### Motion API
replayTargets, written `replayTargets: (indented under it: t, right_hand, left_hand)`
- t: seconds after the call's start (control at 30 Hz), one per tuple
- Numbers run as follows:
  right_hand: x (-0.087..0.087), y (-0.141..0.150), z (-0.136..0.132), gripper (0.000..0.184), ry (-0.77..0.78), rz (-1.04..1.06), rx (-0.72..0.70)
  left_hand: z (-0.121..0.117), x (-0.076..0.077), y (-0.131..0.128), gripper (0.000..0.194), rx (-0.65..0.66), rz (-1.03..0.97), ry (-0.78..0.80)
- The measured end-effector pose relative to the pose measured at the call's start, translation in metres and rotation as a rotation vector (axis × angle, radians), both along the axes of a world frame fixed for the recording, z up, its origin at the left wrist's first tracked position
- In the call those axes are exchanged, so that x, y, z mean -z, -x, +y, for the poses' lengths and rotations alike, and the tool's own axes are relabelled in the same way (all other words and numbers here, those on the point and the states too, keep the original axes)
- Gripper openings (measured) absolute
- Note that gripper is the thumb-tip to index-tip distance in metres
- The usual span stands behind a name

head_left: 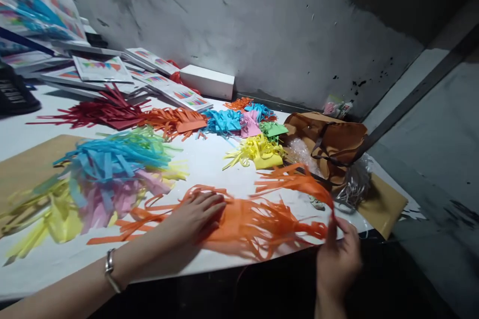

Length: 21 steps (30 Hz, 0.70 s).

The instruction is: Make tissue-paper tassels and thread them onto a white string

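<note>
An orange fringed tissue paper sheet [234, 222], cut into strips at both ends, lies along the table's front edge. My left hand [196, 214] rests on its uncut middle with the fingers stretched out, pressing down from above. Off to the right, my right hand [339, 251] is closed, pinching the end of an orange fringe strip bundle [299, 182] between thumb and fingers. That bundle arches up and trails leftward above the table. Whether it joins the sheet under my left hand, I cannot tell.
Blue fringed paper [112, 154] lies over pink and yellow ones at left. Dark red fringe [108, 112], yellow fringe [258, 152] and other colours line the middle. Behind are printed packs [105, 70] and a white box [207, 81]. A brown bag [337, 139] stands right.
</note>
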State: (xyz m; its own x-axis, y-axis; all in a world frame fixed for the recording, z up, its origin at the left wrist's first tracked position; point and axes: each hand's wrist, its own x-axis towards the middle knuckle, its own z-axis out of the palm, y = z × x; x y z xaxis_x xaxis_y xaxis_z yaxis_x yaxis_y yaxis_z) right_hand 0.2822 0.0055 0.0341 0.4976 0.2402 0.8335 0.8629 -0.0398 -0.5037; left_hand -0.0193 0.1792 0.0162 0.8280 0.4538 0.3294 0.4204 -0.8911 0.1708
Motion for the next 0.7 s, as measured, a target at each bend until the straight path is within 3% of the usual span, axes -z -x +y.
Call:
replayTargets:
  t: [0.1, 0.17, 0.3, 0.4, 0.5, 0.6, 0.7]
  right_hand:
    - [-0.005, -0.031, -0.043, 0.009, -0.039, -0.141, 0.15]
    - [-0.016, -0.033, -0.06, 0.005, 0.038, -0.418, 0.1]
    - [-0.049, 0.012, -0.061, 0.02, 0.303, -0.928, -0.313]
    - [-0.066, 0.055, -0.047, 0.034, 0.252, -0.954, -0.427]
    - [-0.07, 0.077, -0.04, 0.026, 0.141, -0.825, -0.43]
    - [-0.063, 0.084, -0.039, 0.016, 0.045, -0.601, -0.465]
    - [-0.05, 0.092, -0.039, 0.014, -0.028, -0.409, -0.516]
  left_hand:
    - [0.022, -0.009, 0.007, 0.031, -0.154, 0.008, -0.026]
    - [0.014, -0.029, 0.003, 0.025, -0.168, -0.074, 0.0]
    - [-0.046, -0.089, -0.025, 0.027, 0.101, -0.362, 0.292]
    - [-0.086, -0.118, -0.05, 0.027, 0.25, -0.267, 0.621]
    - [-0.098, -0.117, -0.063, 0.03, 0.224, -0.084, 1.039]
    - [-0.097, -0.102, -0.062, 0.043, 0.207, -0.143, 1.444]
    - [-0.101, -0.09, -0.056, 0.048, 0.255, -0.207, 1.597]
